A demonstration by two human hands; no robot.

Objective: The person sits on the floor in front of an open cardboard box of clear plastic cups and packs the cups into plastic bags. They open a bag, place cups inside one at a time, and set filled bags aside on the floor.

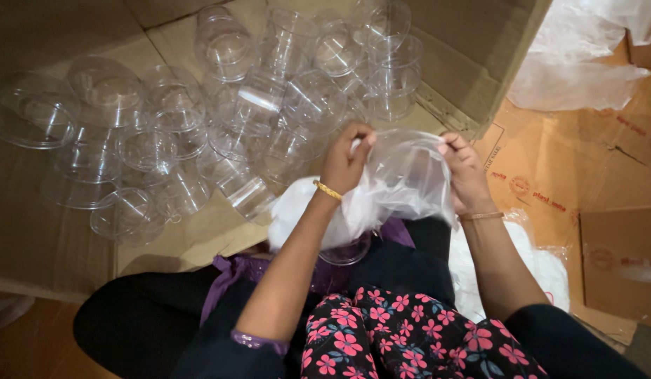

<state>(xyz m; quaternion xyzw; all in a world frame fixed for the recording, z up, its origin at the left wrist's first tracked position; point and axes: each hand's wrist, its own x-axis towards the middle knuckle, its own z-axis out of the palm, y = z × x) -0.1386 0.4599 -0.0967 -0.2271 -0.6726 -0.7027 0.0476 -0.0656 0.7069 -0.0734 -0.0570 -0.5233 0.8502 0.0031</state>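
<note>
My left hand and my right hand both grip the rim of a thin clear plastic bag, holding its mouth apart between them over my lap. A clear plastic container shows under the bag, near my left wrist. In front of my hands lies a heap of clear plastic cups on flattened cardboard. A white bundle of plastic sits just below my left hand.
A brown cardboard box flap rises behind my hands. Crumpled clear plastic sheeting lies at the upper right. More printed cardboard and a white filled bag are at my right side.
</note>
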